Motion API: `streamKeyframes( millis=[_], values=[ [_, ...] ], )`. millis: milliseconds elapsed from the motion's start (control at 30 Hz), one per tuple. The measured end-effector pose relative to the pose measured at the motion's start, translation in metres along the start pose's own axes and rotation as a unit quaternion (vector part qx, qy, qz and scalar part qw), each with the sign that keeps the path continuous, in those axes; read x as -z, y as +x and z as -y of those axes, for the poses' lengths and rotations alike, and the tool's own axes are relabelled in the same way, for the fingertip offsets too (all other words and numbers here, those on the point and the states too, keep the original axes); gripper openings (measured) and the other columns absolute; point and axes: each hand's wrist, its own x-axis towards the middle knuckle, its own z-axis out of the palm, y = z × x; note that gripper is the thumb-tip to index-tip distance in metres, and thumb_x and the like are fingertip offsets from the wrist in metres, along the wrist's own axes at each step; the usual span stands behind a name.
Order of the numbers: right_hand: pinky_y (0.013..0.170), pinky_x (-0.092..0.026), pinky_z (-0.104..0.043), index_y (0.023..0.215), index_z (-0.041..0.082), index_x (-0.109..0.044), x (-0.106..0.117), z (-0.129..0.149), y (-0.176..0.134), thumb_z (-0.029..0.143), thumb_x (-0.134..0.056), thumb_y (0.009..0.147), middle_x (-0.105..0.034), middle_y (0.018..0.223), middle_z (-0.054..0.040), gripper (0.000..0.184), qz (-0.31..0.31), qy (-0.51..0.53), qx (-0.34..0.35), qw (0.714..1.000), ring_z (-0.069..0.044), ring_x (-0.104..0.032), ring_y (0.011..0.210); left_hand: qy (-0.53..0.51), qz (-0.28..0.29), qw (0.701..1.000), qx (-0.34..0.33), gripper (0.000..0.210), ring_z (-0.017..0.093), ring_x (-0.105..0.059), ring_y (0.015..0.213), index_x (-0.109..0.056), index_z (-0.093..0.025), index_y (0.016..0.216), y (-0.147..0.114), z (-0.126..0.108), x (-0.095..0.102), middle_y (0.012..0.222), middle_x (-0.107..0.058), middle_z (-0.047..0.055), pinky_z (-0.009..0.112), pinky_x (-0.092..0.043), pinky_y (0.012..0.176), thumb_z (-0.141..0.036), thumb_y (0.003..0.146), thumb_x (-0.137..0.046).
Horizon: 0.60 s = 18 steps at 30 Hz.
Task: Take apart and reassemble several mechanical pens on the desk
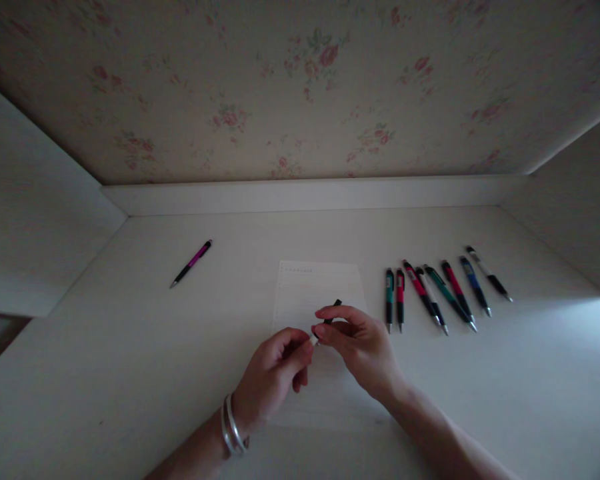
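Observation:
Over the sheet of paper (320,285), both hands meet on a small black and white pen (335,307). Its black end sticks up past the fingers of my right hand (363,340), which pinches it between thumb and fingertips. My left hand (280,363), with silver bangles at the wrist, is closed in a pinch on the pale part near the other end. Fingers cover most of the pen, so I cannot tell if it is in one piece. Faint handwriting runs along the top line of the paper.
To the right lies a row of several pens: teal, red, white and blue ones, including a teal pen (390,300) and a blue pen (475,285). A purple pen (192,263) lies alone at left. White panels and a flowered wall (310,100) bound the white desk (130,373).

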Motion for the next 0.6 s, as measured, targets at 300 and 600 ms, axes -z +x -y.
streamKeyframes(
  millis=[300,600],
  values=[
    [0.054,-0.054,-0.028,0.074,0.021,-0.073,-0.0044,0.0004,-0.0026,0.032,-0.085,0.066,-0.074,0.085,-0.0038,0.019,-0.013,0.029,0.054,0.998,-0.016,-0.067,0.061,-0.046,0.048,0.997,0.028,0.042,0.007,-0.028,0.048,-0.053,-0.016,0.072,0.0025,-0.003,0.0048,0.06,-0.037,-0.006,0.022,-0.017,0.044,-0.055,0.084,-0.062],
    [0.082,-0.057,-0.036,0.108,0.027,-0.067,0.0001,0.0006,0.0008,0.025,-0.074,0.082,-0.074,0.101,-0.0043,0.026,0.121,0.117,0.066,0.983,-0.019,-0.073,0.089,-0.005,0.0,1.0,0.008,0.047,0.006,-0.034,0.038,-0.055,-0.017,0.09,-0.0026,0.001,-0.0028,0.058,-0.051,-0.004,0.02,-0.02,0.036,-0.061,0.094,-0.04]
  ],
)
